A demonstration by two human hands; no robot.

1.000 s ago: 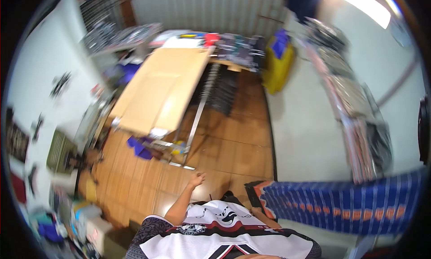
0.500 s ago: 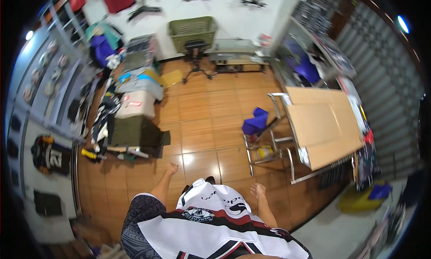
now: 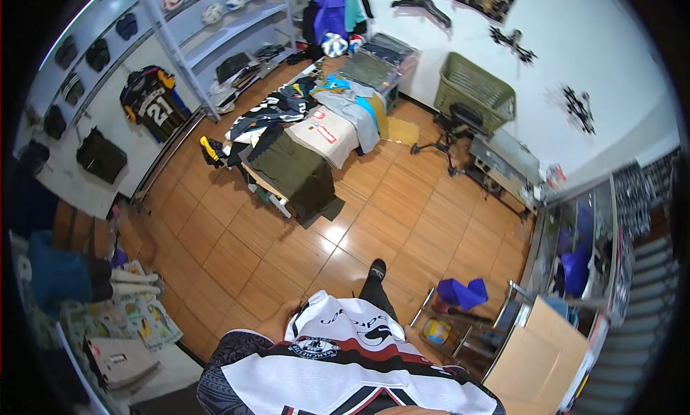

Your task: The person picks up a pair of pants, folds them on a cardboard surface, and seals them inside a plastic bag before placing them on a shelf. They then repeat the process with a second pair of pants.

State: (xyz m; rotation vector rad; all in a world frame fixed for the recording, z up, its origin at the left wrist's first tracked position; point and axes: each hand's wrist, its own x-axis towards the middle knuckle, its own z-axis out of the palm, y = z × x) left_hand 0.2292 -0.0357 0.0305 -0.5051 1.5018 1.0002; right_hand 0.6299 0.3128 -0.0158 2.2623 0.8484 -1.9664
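Note:
My left hand (image 3: 290, 308) is low beside the edge of the white, black and red jersey (image 3: 352, 343) on my body; its fingers are small and partly hidden. Of my right hand (image 3: 410, 333) only a sliver shows past the jersey's other side, near the metal frame with a purple cloth (image 3: 462, 293) on it. Neither hand visibly holds anything, but the fingers cannot be made out. A dark-covered foot (image 3: 376, 270) is on the tiled floor ahead of me.
A table piled with garments (image 3: 295, 167) stands ahead left. Farther back are a green basket (image 3: 478, 91), a wheeled chair (image 3: 460, 120) and a glass-topped desk (image 3: 507, 160). A cardboard-topped table (image 3: 539, 357) is at lower right, and clothes on a counter (image 3: 172, 372) are at lower left.
The view has turned left, so the room's contents appear farther right. Both hands have drawn in beside the jersey, and one foot has come out in front.

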